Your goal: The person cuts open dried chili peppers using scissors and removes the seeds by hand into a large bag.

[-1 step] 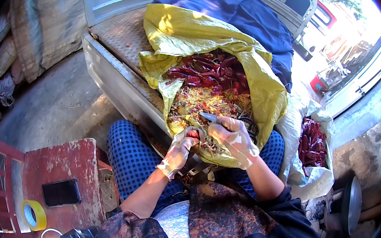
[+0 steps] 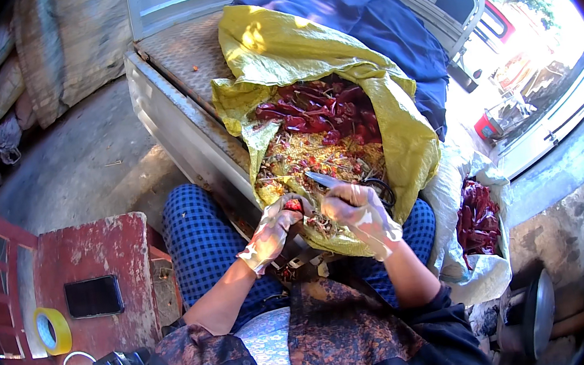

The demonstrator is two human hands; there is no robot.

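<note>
My left hand, in a pale patterned glove, is closed round a red dried chilli; only a bit of it shows between thumb and fingers. Just to the right, my gloved right hand grips scissors, their grey pointed blade aimed up and left. Black loops beside that hand look like their handles. Both hands are over the near lip of an open yellow woven sack. Inside it, whole red chillies lie at the back, with yellow seeds and cut bits in front.
The sack rests on a metal truck bed, beside dark blue cloth. To the right, a white sack holds more red chillies. At left, a worn red bench bears a phone and yellow tape roll.
My right hand has shifted slightly down and right, and more of the blade shows. My left hand stays closed on the chilli in nearly the same place.
</note>
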